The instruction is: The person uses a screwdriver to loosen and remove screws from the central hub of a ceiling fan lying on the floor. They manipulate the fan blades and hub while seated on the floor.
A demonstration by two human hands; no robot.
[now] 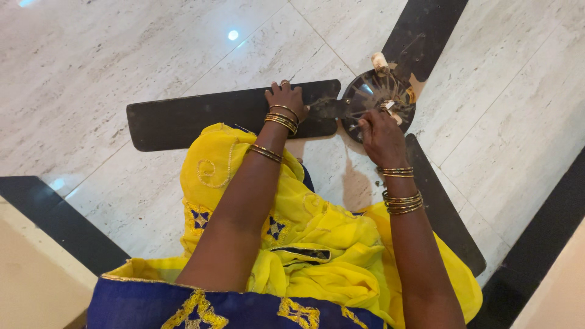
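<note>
- Head view: a dark ceiling fan (372, 97) lies flat on the pale marble floor (122, 61), with three blades spread out.
- The left hand (285, 97) presses palm-down on the left blade (207, 116), fingers curled over its far edge.
- The right hand (381, 131) rests on the round motor hub (365, 91), fingers bent; what it grips, I cannot tell.
- Yellow cloth (304, 244) covers the lap.

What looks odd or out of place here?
A dark ceiling fan lies on the marble floor rather than hanging. The left hand presses one blade; the right hand works at the hub.
</note>
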